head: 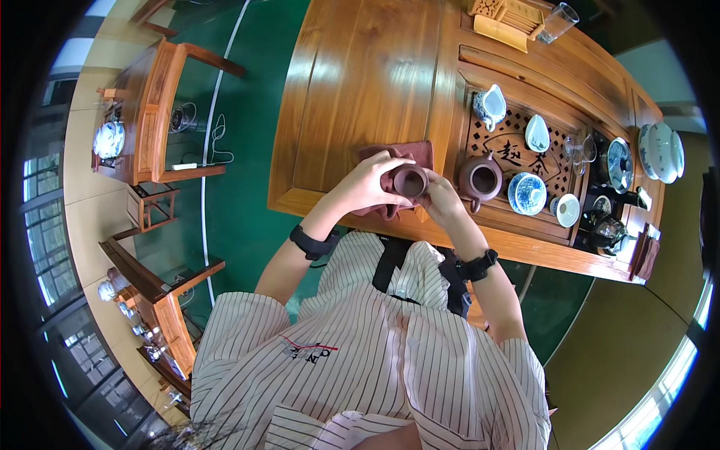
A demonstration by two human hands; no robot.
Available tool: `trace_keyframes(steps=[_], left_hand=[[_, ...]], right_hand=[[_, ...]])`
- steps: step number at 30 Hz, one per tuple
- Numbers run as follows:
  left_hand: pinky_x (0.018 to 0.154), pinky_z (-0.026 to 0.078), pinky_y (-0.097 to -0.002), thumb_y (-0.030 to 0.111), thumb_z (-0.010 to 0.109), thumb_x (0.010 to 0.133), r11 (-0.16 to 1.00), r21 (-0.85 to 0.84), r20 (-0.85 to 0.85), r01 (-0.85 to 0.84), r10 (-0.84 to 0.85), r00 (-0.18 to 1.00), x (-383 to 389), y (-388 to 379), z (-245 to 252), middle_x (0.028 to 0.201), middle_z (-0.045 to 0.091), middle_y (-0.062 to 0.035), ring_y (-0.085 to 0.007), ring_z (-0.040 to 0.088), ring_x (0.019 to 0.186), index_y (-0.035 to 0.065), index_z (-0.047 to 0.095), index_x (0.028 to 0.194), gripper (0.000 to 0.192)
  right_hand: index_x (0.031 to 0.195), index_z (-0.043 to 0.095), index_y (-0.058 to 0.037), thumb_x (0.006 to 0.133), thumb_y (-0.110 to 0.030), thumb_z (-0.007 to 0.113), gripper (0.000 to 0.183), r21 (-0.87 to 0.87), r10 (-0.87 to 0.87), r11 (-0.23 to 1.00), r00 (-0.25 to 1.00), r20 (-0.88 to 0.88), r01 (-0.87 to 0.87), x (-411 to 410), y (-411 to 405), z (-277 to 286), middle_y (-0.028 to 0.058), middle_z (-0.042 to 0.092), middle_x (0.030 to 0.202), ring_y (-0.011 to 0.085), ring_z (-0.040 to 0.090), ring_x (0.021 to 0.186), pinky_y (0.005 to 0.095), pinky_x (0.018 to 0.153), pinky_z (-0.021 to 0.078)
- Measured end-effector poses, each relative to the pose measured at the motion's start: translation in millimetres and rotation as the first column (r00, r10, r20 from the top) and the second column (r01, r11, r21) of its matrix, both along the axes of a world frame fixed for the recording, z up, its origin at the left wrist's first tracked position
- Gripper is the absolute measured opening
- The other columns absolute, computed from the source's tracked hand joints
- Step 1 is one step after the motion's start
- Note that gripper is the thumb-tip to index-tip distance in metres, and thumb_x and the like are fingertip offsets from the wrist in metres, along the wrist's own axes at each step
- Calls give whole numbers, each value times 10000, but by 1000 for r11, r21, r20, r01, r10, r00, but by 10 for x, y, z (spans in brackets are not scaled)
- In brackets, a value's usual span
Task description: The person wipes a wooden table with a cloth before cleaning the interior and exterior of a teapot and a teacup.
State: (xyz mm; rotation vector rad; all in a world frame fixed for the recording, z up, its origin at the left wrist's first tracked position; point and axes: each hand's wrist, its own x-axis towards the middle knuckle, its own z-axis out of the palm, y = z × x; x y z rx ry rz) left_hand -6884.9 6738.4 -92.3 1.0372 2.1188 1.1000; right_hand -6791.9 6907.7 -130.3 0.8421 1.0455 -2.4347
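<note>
Near the table's front edge, my left hand [374, 183] curls round a small brown clay cup [410, 181], its round mouth facing up. My right hand [442, 198] holds the cup's other side. Beneath my hands a folded reddish-brown cloth [419, 151] lies on the wooden table; part of it is hidden by my left hand. To the right of my right hand a lidless brown clay teapot [482, 175] stands on the tea tray. Further right are a blue-and-white lidded bowl [527, 194] and a small white cup [565, 210].
The carved wooden tea tray [520, 121] also bears a blue-and-white pitcher [489, 108], a leaf-shaped porcelain dish [537, 134] and clear glassware [579, 151]. At its right stands a dark glass kettle [610, 233]. A bamboo rack [506, 22] and a drinking glass [558, 22] stand at the back.
</note>
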Motion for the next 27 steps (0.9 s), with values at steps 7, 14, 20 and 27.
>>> trace_keyframes(steps=[7,14,20,27], left_hand=[[857,482,-388,178,853,618,998,-18,-46,-65,64,997,-40,95,-249,1018,585,-131,-289,587,946,90,545,1286,741],[792,505,-384,136,851,604,993,48,-143,-106,112,983,-44,173,-349,934,595,-126,-279,609,846,67,569,1253,711],[736,501,-330,149,861,603,957,157,-216,-244,275,937,-24,248,-260,875,584,-107,-221,607,795,46,610,1146,607],[756,494,-378,292,877,545,945,105,-397,-311,326,858,138,356,-121,875,571,-82,-249,594,807,84,642,1071,612]], right_hand=[[1144,516,12,942,16,365,252,-91,-121,987,987,101,130,-151,-2,-472,87,570,1089,160,596,961,263,791,545],[1217,486,-12,984,-67,373,265,-155,-208,965,978,34,211,-76,-70,-612,115,554,1150,197,581,1037,312,867,525],[1290,442,-50,924,-72,511,373,218,2,976,1000,8,-4,33,-69,-469,119,554,1157,195,618,969,351,818,532],[1189,556,-41,658,-28,734,560,771,422,636,857,-296,-47,20,-329,-797,146,568,1151,292,597,1026,365,868,505]])
